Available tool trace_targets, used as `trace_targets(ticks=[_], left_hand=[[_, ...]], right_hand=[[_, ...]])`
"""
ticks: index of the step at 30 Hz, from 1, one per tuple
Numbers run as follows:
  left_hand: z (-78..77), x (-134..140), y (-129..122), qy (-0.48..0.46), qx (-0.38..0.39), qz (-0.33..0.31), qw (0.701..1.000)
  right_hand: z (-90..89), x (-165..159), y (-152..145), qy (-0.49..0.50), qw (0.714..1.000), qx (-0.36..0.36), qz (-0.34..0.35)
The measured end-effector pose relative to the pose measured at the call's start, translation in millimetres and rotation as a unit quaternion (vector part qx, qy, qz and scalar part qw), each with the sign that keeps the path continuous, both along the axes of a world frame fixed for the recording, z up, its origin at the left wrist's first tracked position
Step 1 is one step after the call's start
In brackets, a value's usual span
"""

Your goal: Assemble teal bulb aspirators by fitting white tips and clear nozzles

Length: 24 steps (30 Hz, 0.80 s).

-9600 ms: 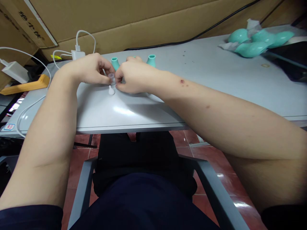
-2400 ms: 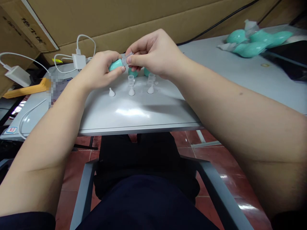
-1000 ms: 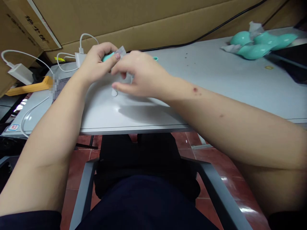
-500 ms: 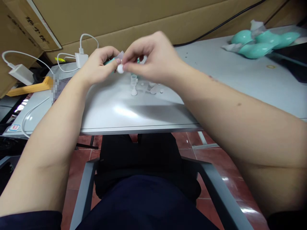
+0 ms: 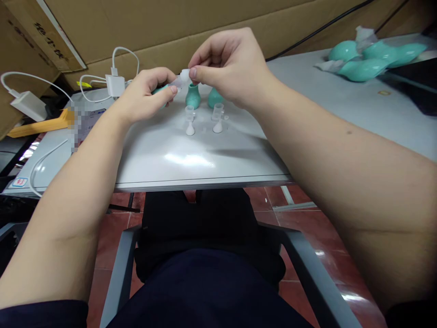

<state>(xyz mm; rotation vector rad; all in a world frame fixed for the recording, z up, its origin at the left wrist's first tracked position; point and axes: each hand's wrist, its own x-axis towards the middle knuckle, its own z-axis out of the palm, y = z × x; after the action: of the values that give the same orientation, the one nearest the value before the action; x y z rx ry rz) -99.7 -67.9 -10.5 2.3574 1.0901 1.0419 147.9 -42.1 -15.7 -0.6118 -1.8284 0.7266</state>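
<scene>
My left hand [image 5: 148, 93] is closed around a teal rubber bulb [image 5: 160, 89], mostly hidden by the fingers. A translucent plastic piece [image 5: 177, 82] projects from it to the right. At that piece's far end, my right hand [image 5: 225, 64] pinches a small white cap-like part [image 5: 185, 75]. Below the hands stands a teal bulb with an open neck [image 5: 193, 96], and a second teal bulb [image 5: 215, 98] is partly covered by my right hand. In front of them lie two clear plastic cups [image 5: 190, 111] and two white cone-shaped tips [image 5: 190, 129].
Several glossy teal bulbs with clear wrapping [image 5: 365, 68] lie at the back right beside a dark flat object [image 5: 416, 86]. White chargers [image 5: 115, 84] with cables and a yellow-orange bar [image 5: 41, 124] are on the left. Cardboard [image 5: 164, 27] walls the table's back.
My right hand has moved up and right with the white part, whose side now shows. The standing teal bulbs and clear cups have come into fuller view. My left hand has barely shifted.
</scene>
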Motion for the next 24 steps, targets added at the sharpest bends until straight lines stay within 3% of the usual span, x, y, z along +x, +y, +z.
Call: trace_targets(ticks=[13, 24], left_hand=[[4.7, 3.9, -6.4, -0.003, -0.034, 0.012, 0.999], [3.1, 3.1, -4.5, 0.026, -0.010, 0.022, 0.999]], right_hand=[[-1.5, 2.9, 0.4, -0.052, 0.999, 0.014, 0.002], [1.5, 8.2, -7.2, -0.093, 0.995, 0.006, 0.018]])
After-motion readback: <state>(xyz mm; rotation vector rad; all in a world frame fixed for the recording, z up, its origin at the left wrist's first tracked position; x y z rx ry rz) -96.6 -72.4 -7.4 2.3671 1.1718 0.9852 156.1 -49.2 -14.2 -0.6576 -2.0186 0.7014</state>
